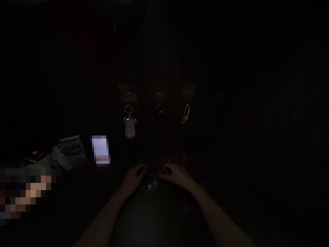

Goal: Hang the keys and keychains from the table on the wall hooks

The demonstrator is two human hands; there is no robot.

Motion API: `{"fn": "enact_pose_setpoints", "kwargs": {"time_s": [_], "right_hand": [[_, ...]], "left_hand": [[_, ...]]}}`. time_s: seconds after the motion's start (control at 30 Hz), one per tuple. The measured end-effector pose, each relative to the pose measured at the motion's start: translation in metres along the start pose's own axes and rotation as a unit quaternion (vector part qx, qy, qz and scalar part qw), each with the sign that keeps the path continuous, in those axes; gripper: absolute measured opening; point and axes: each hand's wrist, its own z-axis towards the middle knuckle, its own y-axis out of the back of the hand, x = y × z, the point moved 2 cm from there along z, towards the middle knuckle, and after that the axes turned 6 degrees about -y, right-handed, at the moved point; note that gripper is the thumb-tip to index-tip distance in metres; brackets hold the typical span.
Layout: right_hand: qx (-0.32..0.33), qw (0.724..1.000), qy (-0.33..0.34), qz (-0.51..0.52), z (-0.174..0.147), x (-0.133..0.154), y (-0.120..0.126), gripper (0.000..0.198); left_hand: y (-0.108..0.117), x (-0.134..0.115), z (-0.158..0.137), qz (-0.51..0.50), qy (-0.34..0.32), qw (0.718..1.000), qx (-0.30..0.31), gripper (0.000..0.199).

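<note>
In the dim light my left hand (135, 175) rests low in the middle of the view, its fingers curled in towards the thumb. Whatever it holds, if anything, is too dark to see. My right hand (177, 174) faces it, thumb and fingers pinched together, with a tiny glint at the tips that I cannot make out. Between and just below the two hands lies a bunch of keys (152, 186). Small shiny metal pieces (183, 160) lie just beyond my right hand.
Hooks on the upright surface behind carry a pale animal-shaped keychain (130, 127), a small metallic item (159, 110) and a yellow looped strap (186, 112). A bare hook (221, 98) is farther right. To the left stand a box (72, 151) and a bright blurred rectangle (100, 150).
</note>
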Motion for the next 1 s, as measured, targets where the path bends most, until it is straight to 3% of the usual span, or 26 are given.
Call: {"fn": "enact_pose_setpoints", "kwargs": {"time_s": [0.1, 0.2, 0.47, 0.73, 1.0], "right_hand": [[-0.004, 0.999, 0.002, -0.04, 0.0, 0.001, -0.002, 0.008], [-0.019, 0.999, 0.03, -0.038, 0.001, 0.004, -0.001, 0.012], [-0.048, 0.987, 0.085, 0.129, -0.003, 0.017, 0.002, 0.011], [-0.055, 0.971, 0.051, 0.225, -0.005, 0.026, 0.002, 0.011], [-0.065, 0.949, 0.04, 0.305, 0.001, 0.023, -0.009, 0.011]], "left_hand": [[-0.001, -0.001, 0.0, 0.002, 0.001, 1.0, 0.0, 0.022], [-0.002, -0.003, -0.001, 0.01, -0.016, 1.0, -0.002, 0.022], [-0.009, -0.009, -0.004, 0.025, -0.088, 0.996, -0.001, 0.029], [-0.015, -0.025, -0.007, -0.07, -0.011, 0.997, 0.033, 0.029], [-0.018, -0.034, -0.007, -0.123, 0.037, 0.992, 0.011, 0.03]]}}
